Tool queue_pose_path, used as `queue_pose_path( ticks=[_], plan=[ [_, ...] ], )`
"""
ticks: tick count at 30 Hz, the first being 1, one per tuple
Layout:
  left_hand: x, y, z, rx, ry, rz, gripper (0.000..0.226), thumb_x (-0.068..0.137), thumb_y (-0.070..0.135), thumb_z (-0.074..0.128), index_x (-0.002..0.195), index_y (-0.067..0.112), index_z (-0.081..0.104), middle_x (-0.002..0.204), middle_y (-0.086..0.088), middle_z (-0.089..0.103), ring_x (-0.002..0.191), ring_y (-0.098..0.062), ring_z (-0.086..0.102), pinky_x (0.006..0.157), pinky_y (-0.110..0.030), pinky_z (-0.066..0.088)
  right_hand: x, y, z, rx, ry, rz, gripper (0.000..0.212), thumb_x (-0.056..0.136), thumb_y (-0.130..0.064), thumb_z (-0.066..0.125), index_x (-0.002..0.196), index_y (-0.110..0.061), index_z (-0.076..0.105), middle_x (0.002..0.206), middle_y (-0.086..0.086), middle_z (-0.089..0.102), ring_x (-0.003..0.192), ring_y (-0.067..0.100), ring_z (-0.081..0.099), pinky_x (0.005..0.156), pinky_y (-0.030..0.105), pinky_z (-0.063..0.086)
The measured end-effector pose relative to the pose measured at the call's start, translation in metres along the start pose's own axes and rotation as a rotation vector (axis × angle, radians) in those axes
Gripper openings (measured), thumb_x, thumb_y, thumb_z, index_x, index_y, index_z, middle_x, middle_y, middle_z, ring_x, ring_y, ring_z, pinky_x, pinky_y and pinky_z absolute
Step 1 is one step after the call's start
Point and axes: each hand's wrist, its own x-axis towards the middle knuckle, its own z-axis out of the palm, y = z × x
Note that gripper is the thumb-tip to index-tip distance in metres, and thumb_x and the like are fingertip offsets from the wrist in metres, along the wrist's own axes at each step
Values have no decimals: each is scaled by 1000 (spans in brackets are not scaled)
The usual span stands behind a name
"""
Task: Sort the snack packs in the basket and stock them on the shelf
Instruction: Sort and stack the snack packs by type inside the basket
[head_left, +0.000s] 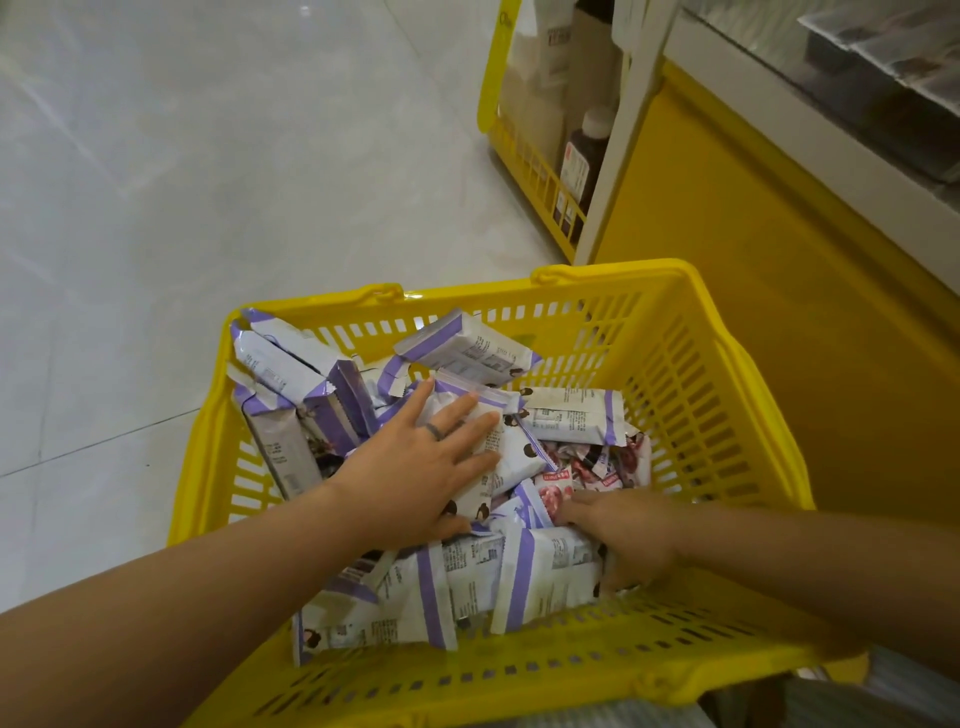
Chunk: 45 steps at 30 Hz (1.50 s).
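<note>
A yellow plastic basket (691, 395) stands on the floor in front of me, filled with several white-and-purple snack packs (571, 415) and several small red-and-white packs (597, 467) near its right side. My left hand (421, 467), a ring on one finger, lies flat with straight fingers on a white-and-purple pack (511, 457) in the middle. My right hand (628, 535) reaches in from the right and rests palm down on the packs at the near side; its fingertips touch a red pack (553, 493). Whether it grips anything is hidden.
A second yellow basket (524, 171) with bottles stands at the back, beside the shelf's white post (618, 156). The shelf's yellow base panel (753, 312) runs along the right, with packed goods on a white shelf (883, 78) above. Pale tiled floor lies to the left.
</note>
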Motion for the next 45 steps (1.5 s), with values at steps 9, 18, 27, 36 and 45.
queue_pose_path(
  ticks=[9, 18, 27, 36, 45],
  plan=[
    [-1, 0, -1, 8, -3, 1, 76, 92, 69, 27, 153, 28, 5, 161, -7, -12, 147, -33, -15, 112, -64, -8, -9, -3, -17, -256, -156, -30, 68, 89, -6, 57, 147, -18, 23, 110, 12, 57, 91, 26, 55, 73, 38, 48],
    [-6, 0, -5, 1, 43, 6, 74, 93, 67, 28, 152, 26, 13, 162, -8, -4, 148, -32, -9, 112, -62, -16, -26, 7, -57, -139, -20, -39, 44, 85, -23, 68, 124, -24, 50, 107, 2, 63, 97, 21, 59, 69, 28, 39],
    [-23, -19, -35, -8, 263, 55, 32, 87, 45, 56, 101, 22, 72, 106, 1, 70, 99, -20, 66, 100, -44, 44, -38, 37, -145, -24, 395, 142, 30, 79, -30, 75, 99, -25, 53, 91, -4, 61, 77, 15, 48, 59, 26, 37],
    [31, -6, -40, 216, 157, -38, 65, 96, 48, 42, 152, 26, 20, 162, -12, 2, 148, -34, -1, 108, -63, -16, 4, 26, -128, -151, 716, 113, 39, 85, -30, 68, 119, -22, 53, 119, 3, 59, 105, 24, 55, 77, 38, 47],
    [38, -12, -14, 202, 113, -95, 60, 95, 59, 35, 146, 26, 38, 162, -10, -6, 148, -33, -5, 107, -63, -20, -18, 50, -109, -68, 1012, 344, 17, 88, -24, 64, 85, -19, 48, 85, 2, 51, 74, 32, 57, 54, 30, 30]
  ],
)
